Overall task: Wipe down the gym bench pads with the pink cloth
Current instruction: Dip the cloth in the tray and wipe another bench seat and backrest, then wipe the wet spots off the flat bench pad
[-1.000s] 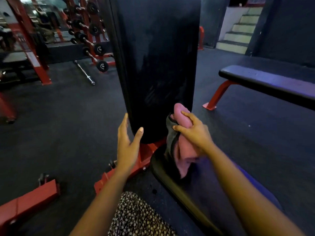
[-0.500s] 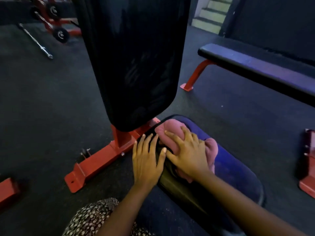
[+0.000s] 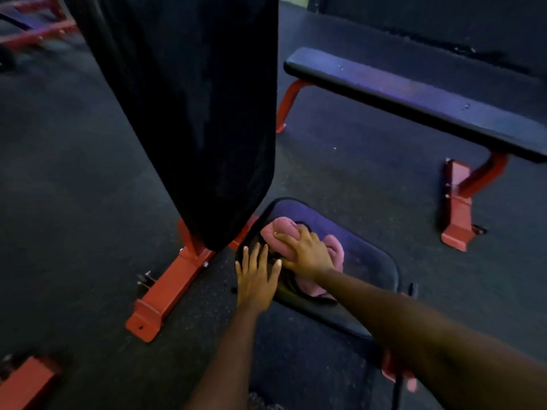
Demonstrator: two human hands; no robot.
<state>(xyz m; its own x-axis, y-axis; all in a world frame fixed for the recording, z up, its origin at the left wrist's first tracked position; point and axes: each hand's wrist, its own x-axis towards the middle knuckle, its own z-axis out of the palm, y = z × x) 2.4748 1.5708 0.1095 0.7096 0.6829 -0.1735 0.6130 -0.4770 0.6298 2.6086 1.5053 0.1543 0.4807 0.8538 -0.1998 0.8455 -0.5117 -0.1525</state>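
A tall black back pad [image 3: 189,108] stands nearly upright on a red frame [image 3: 165,294]. Below it lies the black seat pad [image 3: 367,261]. The pink cloth [image 3: 333,247], bunched up, lies on the seat pad's near-left part. My right hand [image 3: 306,251] presses flat on the cloth, fingers curled over its top. My left hand [image 3: 256,276] rests beside it with fingers spread on the seat pad's left edge, holding nothing.
A second flat bench [image 3: 414,96] with a black pad and red legs stands to the right. Dark rubber floor [image 3: 74,187] surrounds the benches. Another red frame piece [image 3: 26,383] shows at the lower left, and red rack parts [image 3: 35,31] lie far left.
My right hand brought the cloth down from the back pad's lower end onto the seat pad. My left hand left the back pad's edge and now rests on the seat pad. The view pulled back.
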